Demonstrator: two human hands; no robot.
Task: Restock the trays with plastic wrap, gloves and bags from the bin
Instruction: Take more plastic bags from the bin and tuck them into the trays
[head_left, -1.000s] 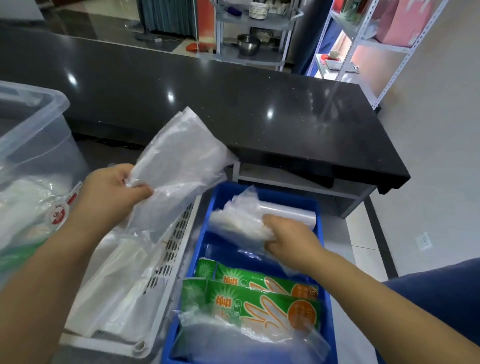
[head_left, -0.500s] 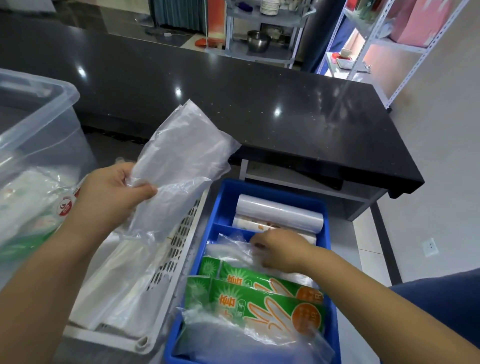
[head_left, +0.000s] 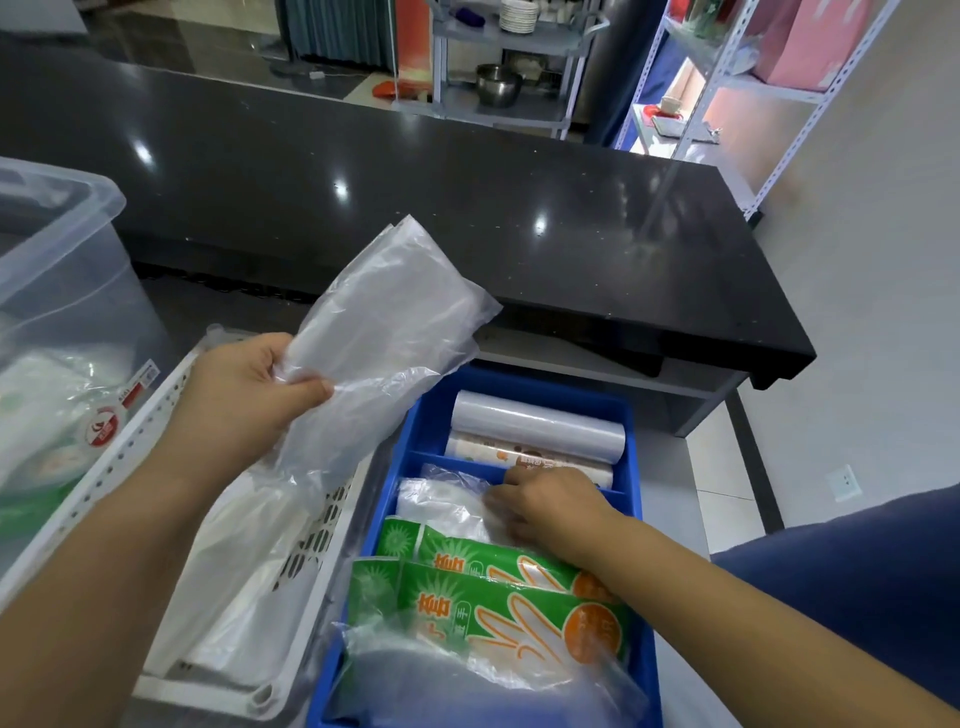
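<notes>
Left grip clamped on clear bag bundle, above white tray | right grip on bag pack, blue tray middle compartment; pinching or pressing: cannot tell.

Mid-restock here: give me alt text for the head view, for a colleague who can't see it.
The left hand holds a clear bag pack up over the white tray, while the right hand rests on a second bag pack in the middle compartment of the blue tray, between wrap rolls and green glove packs.
</notes>
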